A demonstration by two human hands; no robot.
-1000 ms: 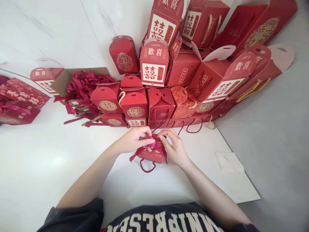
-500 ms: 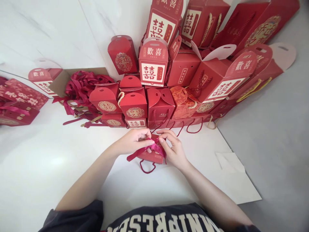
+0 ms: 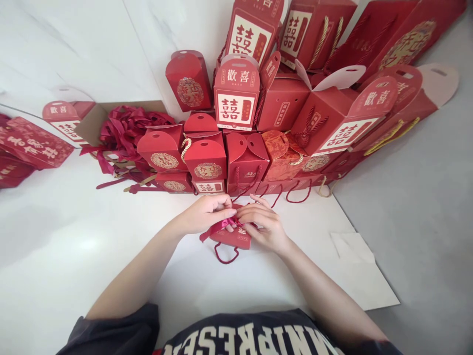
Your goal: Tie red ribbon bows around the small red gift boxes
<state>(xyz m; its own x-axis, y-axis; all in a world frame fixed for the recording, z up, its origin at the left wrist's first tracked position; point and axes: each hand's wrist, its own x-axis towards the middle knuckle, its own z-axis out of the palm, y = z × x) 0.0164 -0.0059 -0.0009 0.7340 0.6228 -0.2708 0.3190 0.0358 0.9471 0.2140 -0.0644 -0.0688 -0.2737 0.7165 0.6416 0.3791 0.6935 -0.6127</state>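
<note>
pink ribbon (image 3: pixel 215 228) — partly behind right hand (image 3: pixel 266 229) | shirt lettering (image 3: pixel 237 337) — cut by bottom edge

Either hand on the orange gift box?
No: left hand and right hand are at the magenta ribbon on a red gift box.

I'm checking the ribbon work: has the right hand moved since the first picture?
Yes, slightly: the right hand now reaches further left, toward the left hand, judged against the orange patterned box.

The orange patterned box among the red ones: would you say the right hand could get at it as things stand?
Probably yes: the front of the orange patterned box looks unblocked from the right hand, though that hand is occupied at the pink ribbon.
</note>
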